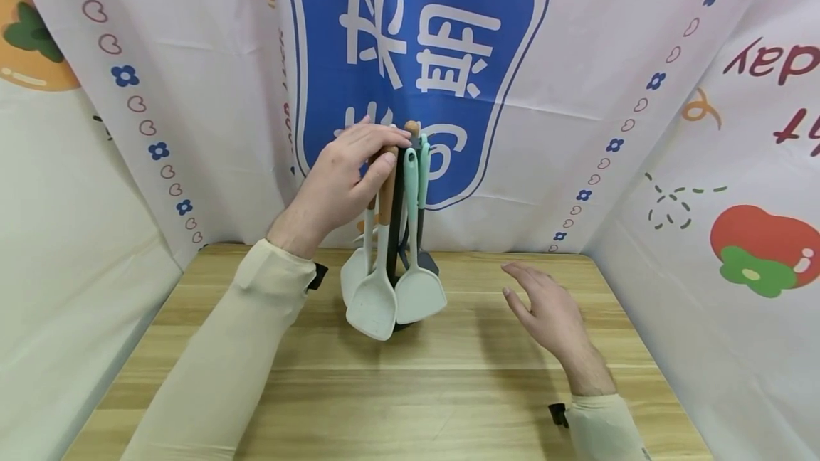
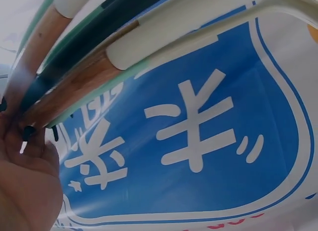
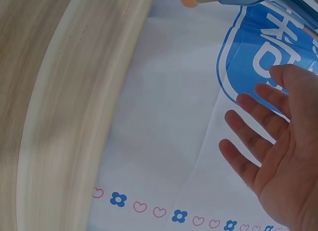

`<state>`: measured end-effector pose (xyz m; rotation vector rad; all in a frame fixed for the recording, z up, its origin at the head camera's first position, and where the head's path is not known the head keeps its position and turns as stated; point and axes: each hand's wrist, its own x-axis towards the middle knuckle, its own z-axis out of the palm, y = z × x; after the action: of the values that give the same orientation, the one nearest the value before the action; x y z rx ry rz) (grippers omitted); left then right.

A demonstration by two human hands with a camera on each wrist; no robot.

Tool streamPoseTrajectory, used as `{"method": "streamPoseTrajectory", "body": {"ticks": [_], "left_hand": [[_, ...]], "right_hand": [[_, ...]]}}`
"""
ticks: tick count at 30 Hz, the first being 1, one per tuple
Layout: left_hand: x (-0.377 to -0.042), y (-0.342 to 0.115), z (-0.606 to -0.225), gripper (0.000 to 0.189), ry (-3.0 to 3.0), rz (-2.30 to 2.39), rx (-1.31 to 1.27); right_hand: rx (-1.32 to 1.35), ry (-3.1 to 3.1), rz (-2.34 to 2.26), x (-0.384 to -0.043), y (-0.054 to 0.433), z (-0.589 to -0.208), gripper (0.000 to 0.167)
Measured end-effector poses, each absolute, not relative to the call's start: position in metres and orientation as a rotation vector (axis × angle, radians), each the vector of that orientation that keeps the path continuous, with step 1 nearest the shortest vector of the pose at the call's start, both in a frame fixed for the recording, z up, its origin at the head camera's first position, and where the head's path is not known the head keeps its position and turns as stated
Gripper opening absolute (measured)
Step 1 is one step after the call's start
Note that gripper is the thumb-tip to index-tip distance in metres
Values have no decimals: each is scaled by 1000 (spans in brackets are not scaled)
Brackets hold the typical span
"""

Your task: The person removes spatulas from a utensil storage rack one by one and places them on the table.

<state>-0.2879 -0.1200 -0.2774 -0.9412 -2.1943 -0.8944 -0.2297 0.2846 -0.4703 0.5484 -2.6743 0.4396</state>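
Note:
A black stand [image 1: 396, 233] rises from the table with several kitchen utensils hanging round it. At the front hangs a white turner [image 1: 374, 308] with a wooden handle [image 1: 386, 194]. Beside it is a pale turner [image 1: 421, 296] with a mint-green handle [image 1: 411, 176]. My left hand [image 1: 346, 173] grips the stand's top, its thumb against the wooden handle and its fingers laid over the handle ends. In the left wrist view, wooden handles [image 2: 74, 92] run up to that hand [image 2: 30, 181]. My right hand [image 1: 547, 308] hovers over the table to the right, fingers spread, holding nothing.
The wooden table [image 1: 448, 383] reaches back to a white printed cloth [image 1: 576, 91] with a large blue panel. Cloth walls also stand at the left and right sides. A dark turner head [image 1: 428, 262] hangs behind the pale one.

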Motion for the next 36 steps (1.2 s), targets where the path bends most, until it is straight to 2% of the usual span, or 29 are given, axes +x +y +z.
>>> {"method": "streamPoseTrajectory", "body": {"ticks": [14,28,36], "left_hand": [[-298,-120,-285,42,-2085,-950,-968],[-303,-113,-289,44,-2030,-974,-937],[-304,-111,-290,45,-2038,-982,-919]], "right_hand": [[574,-2650,472,-229,271,-470,45],[630,-2579,769,-230,221,-443,48],[659,-2419,1067,-234,191,-439,40]]}}
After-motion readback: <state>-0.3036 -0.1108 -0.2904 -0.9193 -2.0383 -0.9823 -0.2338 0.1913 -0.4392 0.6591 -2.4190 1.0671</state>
